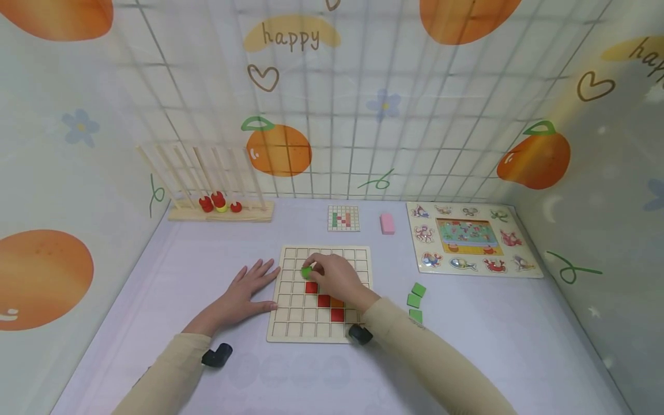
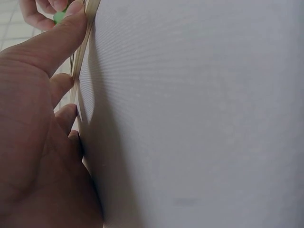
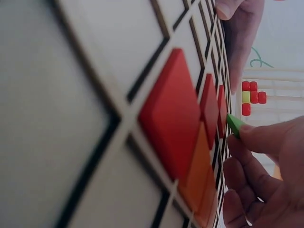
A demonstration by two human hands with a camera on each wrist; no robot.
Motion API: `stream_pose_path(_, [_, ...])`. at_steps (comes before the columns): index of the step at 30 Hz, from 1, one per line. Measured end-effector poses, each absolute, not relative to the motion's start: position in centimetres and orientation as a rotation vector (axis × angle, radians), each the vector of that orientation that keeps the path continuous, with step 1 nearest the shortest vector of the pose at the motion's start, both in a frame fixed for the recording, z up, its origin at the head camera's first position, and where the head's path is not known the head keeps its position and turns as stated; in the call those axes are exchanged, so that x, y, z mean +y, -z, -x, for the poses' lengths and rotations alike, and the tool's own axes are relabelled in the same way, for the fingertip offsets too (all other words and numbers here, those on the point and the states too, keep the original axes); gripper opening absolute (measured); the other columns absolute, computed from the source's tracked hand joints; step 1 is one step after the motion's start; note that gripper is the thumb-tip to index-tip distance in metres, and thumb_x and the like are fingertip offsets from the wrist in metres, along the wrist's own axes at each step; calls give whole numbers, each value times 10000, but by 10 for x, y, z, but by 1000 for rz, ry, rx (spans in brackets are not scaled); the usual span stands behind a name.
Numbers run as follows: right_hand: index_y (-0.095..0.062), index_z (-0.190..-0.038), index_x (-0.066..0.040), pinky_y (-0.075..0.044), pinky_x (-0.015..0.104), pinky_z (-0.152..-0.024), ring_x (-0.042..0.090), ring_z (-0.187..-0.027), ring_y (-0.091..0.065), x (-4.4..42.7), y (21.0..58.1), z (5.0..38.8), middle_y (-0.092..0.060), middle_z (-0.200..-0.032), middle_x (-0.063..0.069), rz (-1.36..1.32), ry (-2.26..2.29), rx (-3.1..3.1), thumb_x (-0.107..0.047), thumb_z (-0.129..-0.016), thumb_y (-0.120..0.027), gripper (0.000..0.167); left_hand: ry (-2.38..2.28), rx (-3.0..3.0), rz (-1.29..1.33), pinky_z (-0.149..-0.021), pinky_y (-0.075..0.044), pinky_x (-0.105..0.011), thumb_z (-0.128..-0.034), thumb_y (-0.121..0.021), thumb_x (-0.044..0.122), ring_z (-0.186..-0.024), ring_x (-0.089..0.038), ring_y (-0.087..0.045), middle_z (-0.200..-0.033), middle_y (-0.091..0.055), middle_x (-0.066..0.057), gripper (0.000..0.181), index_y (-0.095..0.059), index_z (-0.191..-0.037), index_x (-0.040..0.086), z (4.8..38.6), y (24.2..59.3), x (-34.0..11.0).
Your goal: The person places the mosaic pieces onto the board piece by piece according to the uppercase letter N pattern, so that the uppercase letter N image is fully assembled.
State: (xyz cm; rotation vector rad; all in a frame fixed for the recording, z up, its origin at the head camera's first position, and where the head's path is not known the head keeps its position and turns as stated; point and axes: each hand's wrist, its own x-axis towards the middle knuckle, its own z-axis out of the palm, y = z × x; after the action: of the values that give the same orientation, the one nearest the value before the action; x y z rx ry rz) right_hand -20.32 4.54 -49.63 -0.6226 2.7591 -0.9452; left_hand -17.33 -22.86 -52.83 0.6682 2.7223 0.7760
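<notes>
A wooden grid board [image 1: 293, 323] lies on the table, with red tiles [image 1: 338, 314] in a diagonal and orange tiles [image 3: 197, 175] beside them, partly hidden by the right arm in the head view. My right hand [image 1: 334, 279] pinches a green tile [image 1: 306, 272] between thumb and fingertips over the board's upper left part, just above the topmost red tile. In the right wrist view the green tile [image 3: 233, 124] is tilted at the grid surface. My left hand [image 1: 246, 297] lies spread at the board's left edge, its thumb and fingertips touching that edge.
Several green tiles [image 1: 414, 300] lie right of the board. Behind it are a small pattern card [image 1: 343, 218] and a pink block [image 1: 387, 223]. A rack with rods and beads [image 1: 220, 215] stands back left; a sea-animal puzzle [image 1: 472, 239] lies back right.
</notes>
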Motion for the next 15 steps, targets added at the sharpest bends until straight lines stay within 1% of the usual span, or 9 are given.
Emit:
stream_pose_path(4, [-713,-1177,-255,-510,251,-738,95,-799,-581,39,497,205,-686,-885,-118,639,922,2764,-222,-987,-692,194,-763,2720,-654,-1249,21,-561,-872,-731,577,-1570,-321,-42,-1701,-170,-38,909,-338,-1606,211,174,529,-229])
stream_pose_path(11, [-748,-1112,-245,-472,214,-679,101,-827,-517,27,500,205,-626,-855,-128,651,897,2800,-193,-958,-726,164,-758,2721,-652,-1248,24,-560,-865,-727,595,-1570,-323,-38,-1703,-164,-33,920,-332,-1608,224,174,529,-229])
stream_pose_path(15, [-753,-1087,-236,-471,209,-699,103,-845,-513,24,501,204,-631,-884,-109,652,878,2828,-194,-942,-749,151,-743,2727,-652,-1250,23,-556,-865,-719,607,-1571,-315,-34,-1704,-160,-28,924,-326,-1610,226,175,530,-229])
